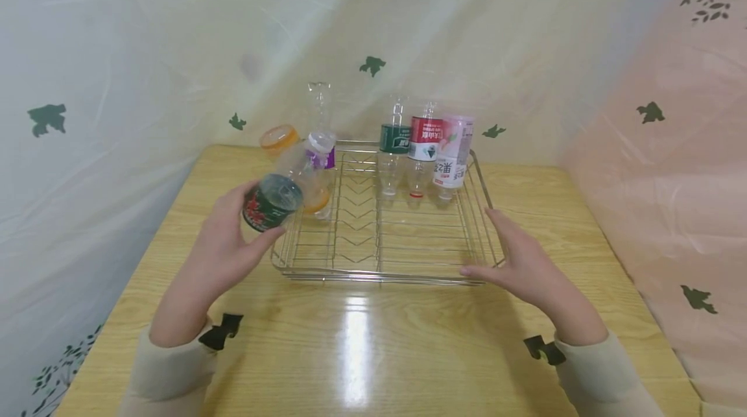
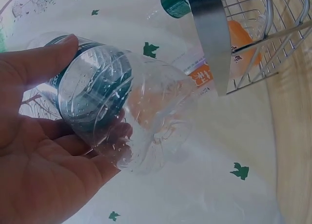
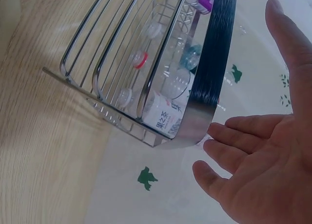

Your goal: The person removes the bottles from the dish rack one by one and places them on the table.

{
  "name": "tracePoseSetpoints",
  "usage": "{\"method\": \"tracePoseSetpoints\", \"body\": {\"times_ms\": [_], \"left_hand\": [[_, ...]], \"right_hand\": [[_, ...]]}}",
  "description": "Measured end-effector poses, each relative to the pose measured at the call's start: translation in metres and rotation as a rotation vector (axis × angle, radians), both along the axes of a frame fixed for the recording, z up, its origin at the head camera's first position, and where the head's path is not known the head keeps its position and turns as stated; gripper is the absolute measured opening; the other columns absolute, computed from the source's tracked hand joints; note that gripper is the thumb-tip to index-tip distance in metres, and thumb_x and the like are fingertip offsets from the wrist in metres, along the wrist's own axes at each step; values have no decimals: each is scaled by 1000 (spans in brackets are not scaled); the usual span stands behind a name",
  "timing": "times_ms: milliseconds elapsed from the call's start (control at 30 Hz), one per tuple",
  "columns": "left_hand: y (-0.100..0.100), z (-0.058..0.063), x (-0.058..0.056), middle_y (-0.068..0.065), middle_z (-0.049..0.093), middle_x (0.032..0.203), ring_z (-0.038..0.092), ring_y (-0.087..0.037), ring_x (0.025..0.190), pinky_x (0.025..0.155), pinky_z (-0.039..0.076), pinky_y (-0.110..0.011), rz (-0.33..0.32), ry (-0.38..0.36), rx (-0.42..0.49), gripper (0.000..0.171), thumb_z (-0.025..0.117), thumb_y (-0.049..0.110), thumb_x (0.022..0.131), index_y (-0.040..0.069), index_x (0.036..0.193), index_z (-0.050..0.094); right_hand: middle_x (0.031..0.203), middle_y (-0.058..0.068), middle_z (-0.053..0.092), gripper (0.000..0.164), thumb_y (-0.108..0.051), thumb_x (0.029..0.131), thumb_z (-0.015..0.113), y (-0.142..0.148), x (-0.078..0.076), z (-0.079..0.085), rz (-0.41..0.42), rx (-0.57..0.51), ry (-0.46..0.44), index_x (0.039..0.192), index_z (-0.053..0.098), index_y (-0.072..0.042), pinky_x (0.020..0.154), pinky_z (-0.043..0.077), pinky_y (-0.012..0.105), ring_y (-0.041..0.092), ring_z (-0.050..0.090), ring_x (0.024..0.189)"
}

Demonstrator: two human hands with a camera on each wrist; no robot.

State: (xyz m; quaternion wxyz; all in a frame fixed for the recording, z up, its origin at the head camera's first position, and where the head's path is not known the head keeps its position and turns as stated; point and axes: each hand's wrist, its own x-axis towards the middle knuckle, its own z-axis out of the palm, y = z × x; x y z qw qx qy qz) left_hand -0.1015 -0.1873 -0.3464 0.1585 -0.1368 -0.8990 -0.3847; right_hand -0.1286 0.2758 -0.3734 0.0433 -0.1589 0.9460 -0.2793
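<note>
My left hand grips a clear plastic bottle with a dark green label, its thumb on one side and its fingers on the other. The bottle is tilted and held over the left side of a silver wire rack. Beside the rack's right front corner, my right hand is spread with nothing in it; whether it touches the wire, I cannot tell. Upside down at the back right of the rack lean a green-labelled bottle, a red-and-white-labelled bottle and a pink-labelled bottle.
A purple-labelled bottle and an orange-ended bottle are at the rack's back left, partly behind the held bottle. The rack stands on a wooden table. A patterned sheet hangs behind it.
</note>
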Motion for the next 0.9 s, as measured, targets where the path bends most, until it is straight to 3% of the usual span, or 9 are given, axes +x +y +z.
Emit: {"method": "tracePoseSetpoints", "body": {"times_ms": [467,900], "left_hand": [[-9,-1,3,-28,54,125,53,-45,114,94,44,-61,79,84,38,69,82,2,84,-12,139,43],[-18,-4,2,-30,55,127,55,-47,114,93,47,-63,182,7,68,71,81,5,86,-11,141,39]], "right_hand": [[163,26,20,127,-61,74,85,10,2,-5,-29,-12,-15,162,14,-3,112,24,70,51,22,145],[164,28,13,130,-56,74,87,20,-1,-17,-50,3,-69,163,7,-3,111,23,73,54,17,145]]}}
